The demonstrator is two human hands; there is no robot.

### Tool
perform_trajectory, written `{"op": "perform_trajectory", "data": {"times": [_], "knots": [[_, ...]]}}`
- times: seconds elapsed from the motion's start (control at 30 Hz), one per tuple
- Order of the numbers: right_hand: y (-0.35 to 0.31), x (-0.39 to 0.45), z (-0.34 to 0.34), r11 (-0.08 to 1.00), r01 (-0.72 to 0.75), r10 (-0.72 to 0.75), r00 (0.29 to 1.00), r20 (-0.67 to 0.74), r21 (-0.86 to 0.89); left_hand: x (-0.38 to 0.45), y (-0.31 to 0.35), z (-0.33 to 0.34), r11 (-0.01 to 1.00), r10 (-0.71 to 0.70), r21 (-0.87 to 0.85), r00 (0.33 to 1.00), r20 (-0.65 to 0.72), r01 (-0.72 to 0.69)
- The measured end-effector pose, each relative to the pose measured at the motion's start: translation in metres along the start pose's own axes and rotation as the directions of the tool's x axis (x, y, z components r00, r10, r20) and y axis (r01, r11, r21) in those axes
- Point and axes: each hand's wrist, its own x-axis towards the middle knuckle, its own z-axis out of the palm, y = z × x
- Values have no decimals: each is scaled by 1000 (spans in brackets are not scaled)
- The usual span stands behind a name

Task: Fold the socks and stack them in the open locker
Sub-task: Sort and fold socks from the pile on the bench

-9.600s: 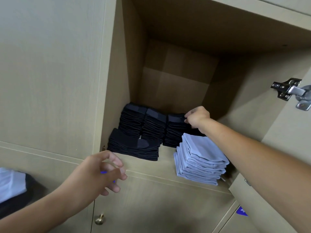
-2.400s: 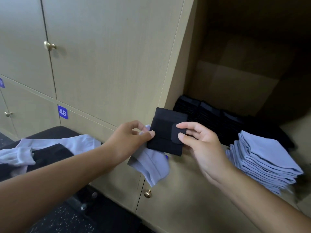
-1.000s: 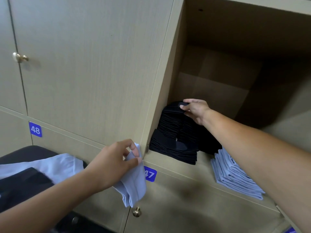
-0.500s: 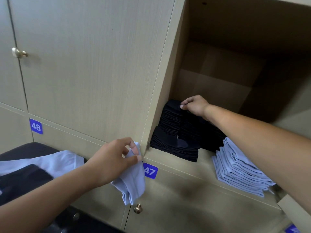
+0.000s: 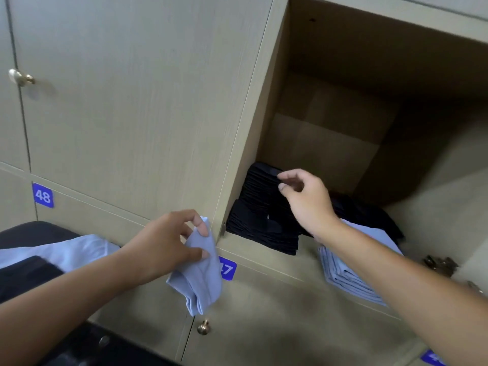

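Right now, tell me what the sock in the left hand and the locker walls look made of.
Light blue sock: soft knit fabric, matte; it droops limply from the left hand. Locker wall: likely laminated board with pale wood-grain print, smooth, low sheen.

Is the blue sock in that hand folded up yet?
Not yet. The light blue sock hangs loose and crumpled from the left hand, unlike the flat folded blue stack.
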Motion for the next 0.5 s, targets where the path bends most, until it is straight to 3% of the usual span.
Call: {"op": "perform_trajectory", "data": {"times": [0.13, 0.27, 0.5], "knots": [[-15, -56, 8, 996, 52, -55, 998, 37, 78, -3, 7, 0, 995, -13, -100, 1000, 6, 13], [-28, -94, 20, 986, 35, -71, 971, 226, 162, -8, 15, 1, 977, -77, -197, 996, 40, 84], [-27, -125, 29, 981, -21, -78, 866, 493, 191, -22, 24, 2, 899, -226, -365, 970, 85, 242]]}}
